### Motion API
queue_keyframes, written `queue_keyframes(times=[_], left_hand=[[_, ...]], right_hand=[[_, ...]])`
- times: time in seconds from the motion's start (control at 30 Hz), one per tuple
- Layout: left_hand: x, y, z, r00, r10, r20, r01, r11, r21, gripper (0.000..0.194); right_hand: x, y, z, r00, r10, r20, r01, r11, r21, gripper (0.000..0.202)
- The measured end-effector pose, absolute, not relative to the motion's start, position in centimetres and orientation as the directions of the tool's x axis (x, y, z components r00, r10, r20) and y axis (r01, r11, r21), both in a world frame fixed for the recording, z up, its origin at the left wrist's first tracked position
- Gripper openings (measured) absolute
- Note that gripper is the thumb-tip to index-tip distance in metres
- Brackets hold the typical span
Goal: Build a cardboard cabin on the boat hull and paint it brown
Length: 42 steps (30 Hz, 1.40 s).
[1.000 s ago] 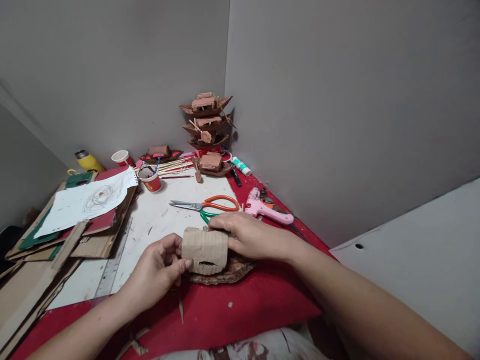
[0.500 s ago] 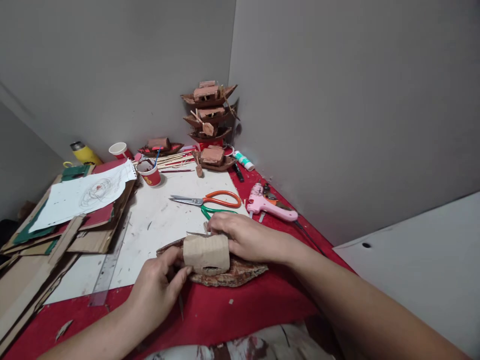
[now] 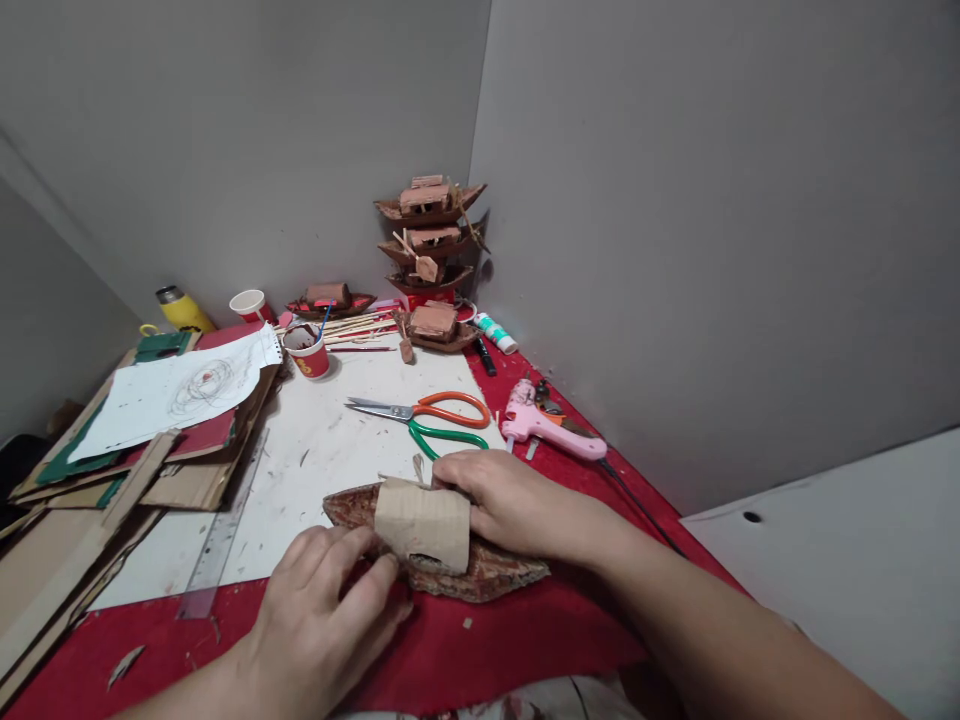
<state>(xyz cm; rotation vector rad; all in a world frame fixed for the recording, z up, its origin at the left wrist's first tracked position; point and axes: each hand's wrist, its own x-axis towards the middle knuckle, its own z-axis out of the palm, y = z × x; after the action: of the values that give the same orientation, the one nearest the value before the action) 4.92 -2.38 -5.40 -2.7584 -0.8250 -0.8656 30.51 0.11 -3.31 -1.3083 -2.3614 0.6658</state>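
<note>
A brown-painted cardboard model boat [image 3: 499,578] lies in front of me near the table's edge. Across its middle sits a curved, unpainted cardboard cover [image 3: 424,515], with a small slit near its front edge. My right hand [image 3: 506,500] grips the cover's right end, thumb at the side and fingers behind. At the cover's front left corner, the bent fingers of my left hand [image 3: 337,590] press together against it and the boat's side. Just beyond the boat lie scissors [image 3: 412,412] with one orange and one green handle.
A pink glue gun [image 3: 551,425] with a cord lies right. Stacked model boats [image 3: 431,240] stand in the back corner. A paint cup [image 3: 309,355], thin sticks, a yellow bottle [image 3: 184,310], cardboard sheets with a drawing [image 3: 180,390], and a clear ruler [image 3: 217,550] lie left.
My left hand has shifted from the cover's left end to its front corner, baring the boat's left tip. The cover's front looks lower and flatter. The whole view has shifted slightly.
</note>
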Motion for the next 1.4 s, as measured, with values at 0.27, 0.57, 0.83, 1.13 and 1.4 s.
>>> queue_keyframes(times=[0.27,0.57,0.83,1.13,1.4], left_hand=[[5.0,-0.9,-4.5,0.595,0.643,0.482,0.537,-0.764,0.358,0.042],[5.9,2.0,-5.3,0.739,0.429,0.519,0.458,-0.885,0.079,0.050],[6.8,1.7,-6.4,0.695,0.450,0.560,0.431,-0.885,0.175,0.034],[5.9,1.4,-6.4,0.792,0.402,0.459,0.386,-0.913,0.133,0.026],[5.9,2.2,-5.7,0.853,0.322,0.410,0.327,-0.943,0.059,0.031]], right_hand=[[30.0,-0.3,-3.0,-0.488,0.873,0.007,0.766,0.432,-0.477,0.011],[30.5,-1.1,-4.4,-0.485,0.872,0.072,0.733,0.450,-0.510,0.015],[30.5,-0.8,-3.4,-0.486,0.872,-0.051,0.778,0.405,-0.481,0.021],[30.8,-0.9,-3.3,-0.509,0.859,-0.054,0.717,0.388,-0.579,0.025],[30.9,-1.1,-3.1,-0.497,0.859,-0.119,0.725,0.336,-0.601,0.035]])
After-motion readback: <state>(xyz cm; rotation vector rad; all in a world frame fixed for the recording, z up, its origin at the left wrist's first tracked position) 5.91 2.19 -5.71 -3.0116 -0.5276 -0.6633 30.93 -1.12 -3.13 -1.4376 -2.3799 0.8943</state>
